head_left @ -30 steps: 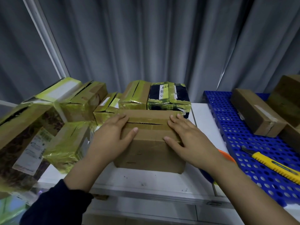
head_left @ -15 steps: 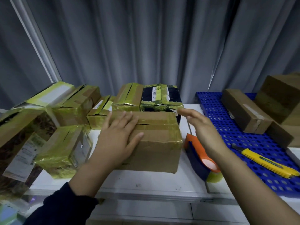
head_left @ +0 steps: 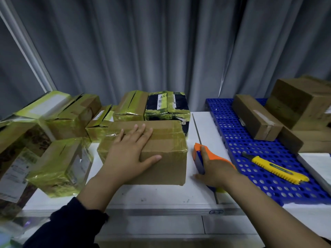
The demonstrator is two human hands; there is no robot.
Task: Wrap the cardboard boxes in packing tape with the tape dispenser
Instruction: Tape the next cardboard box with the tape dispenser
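Grey curtains (head_left: pixel 161 51) hang behind a white surface (head_left: pixel 161 196). Left of the cardboard box (head_left: pixel 168 140), and behind it, stand wrapped boxes (head_left: pixel 59 165), shiny with yellowish tape. The box itself looks only partly taped. The left hand (head_left: pixel 130 151) lies flat on top of it, fingers spread. Just right of the box, the right hand (head_left: pixel 215 169) curls round the tape dispenser (head_left: pixel 198 154), which rests on the surface. Further right, plain boxes (head_left: pixel 256 117) wait, so much wrapping seems left.

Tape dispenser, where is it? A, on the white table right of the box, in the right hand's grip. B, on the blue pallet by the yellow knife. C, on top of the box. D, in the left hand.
A: the tape dispenser sits on the table right of the box, with the right hand curled round it; the left hand lies flat on the box.
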